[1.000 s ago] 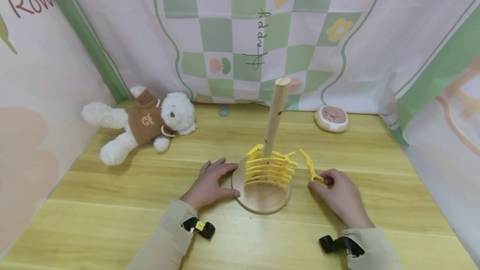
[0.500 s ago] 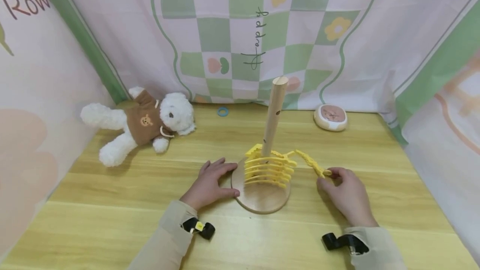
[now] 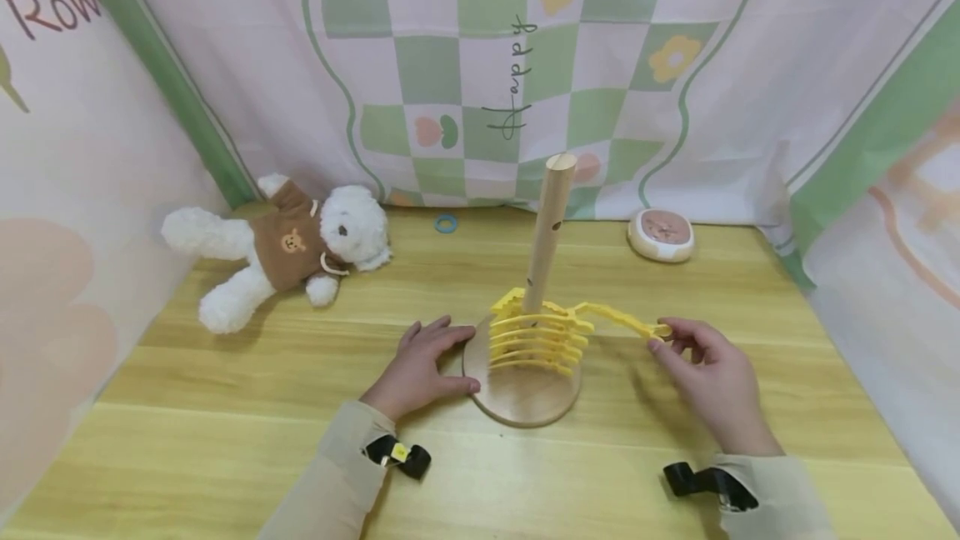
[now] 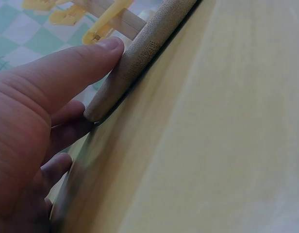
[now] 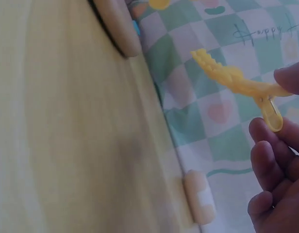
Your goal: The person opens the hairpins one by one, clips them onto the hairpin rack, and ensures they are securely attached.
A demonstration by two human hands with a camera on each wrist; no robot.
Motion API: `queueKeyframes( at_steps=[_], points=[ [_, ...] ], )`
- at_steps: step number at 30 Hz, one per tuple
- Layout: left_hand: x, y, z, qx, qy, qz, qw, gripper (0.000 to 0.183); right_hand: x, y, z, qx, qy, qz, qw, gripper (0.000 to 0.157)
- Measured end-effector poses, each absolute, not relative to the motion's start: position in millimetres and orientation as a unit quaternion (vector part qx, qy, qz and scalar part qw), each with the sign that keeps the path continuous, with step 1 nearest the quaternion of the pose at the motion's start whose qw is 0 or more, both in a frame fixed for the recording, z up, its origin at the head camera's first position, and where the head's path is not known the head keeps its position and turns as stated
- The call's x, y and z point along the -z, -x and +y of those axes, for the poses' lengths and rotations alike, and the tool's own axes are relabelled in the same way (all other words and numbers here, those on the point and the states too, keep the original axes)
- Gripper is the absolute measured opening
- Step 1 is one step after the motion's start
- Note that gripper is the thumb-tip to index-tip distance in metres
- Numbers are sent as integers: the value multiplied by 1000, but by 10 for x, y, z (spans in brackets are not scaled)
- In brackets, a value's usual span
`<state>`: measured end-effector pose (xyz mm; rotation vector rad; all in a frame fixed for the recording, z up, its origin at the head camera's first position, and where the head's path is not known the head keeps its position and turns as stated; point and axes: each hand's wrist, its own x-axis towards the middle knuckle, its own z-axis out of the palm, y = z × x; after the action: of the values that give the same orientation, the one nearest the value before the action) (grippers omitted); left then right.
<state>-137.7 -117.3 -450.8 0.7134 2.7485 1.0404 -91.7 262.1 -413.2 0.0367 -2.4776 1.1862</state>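
In the head view, my right hand [image 3: 716, 377] pinches the end of a yellow clip [image 3: 618, 317] between thumb and fingers, above the table. The right wrist view shows this clip [image 5: 227, 77] has a bumpy long part and a short, loop-ended handle. Several similar yellow clips [image 3: 536, 348] sit in a stack around the lower part of an upright wooden rod [image 3: 550, 232]. The held clip's tip is near the top of the stack; whether they touch, I cannot tell. My left hand [image 3: 420, 367] rests with spread fingers at the left edge of the round wooden base [image 3: 521, 407].
At the back left lies a white plush dog [image 3: 288, 244] in a brown top. A small blue ring [image 3: 446, 223] lies by the patterned cloth [image 3: 427, 73] behind the table. Back right, a rounded cream-and-pink device [image 3: 662, 235] sits on the wooden table [image 3: 555, 482].
My right hand has moved right and slightly up with the clip, which has swung from steep to nearly level, its tip now closer to the stack. The left hand has stayed at the base.
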Motion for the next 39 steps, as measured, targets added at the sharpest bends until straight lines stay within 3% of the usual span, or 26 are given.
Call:
queueKeyframes(
  at_steps=[11,23,39],
  points=[
    [4508,1377,-1175,-343,-235,908,59,78,3731,880,2553,-480,-60,-830,276,25],
    [4501,1375,-1173,-340,-235,909,59,78,3565,853,2468,-527,-188,-784,271,28],
    [4514,1375,-1171,-335,-235,911,53,78,3430,866,2251,-460,-211,-825,252,23]
  ],
)
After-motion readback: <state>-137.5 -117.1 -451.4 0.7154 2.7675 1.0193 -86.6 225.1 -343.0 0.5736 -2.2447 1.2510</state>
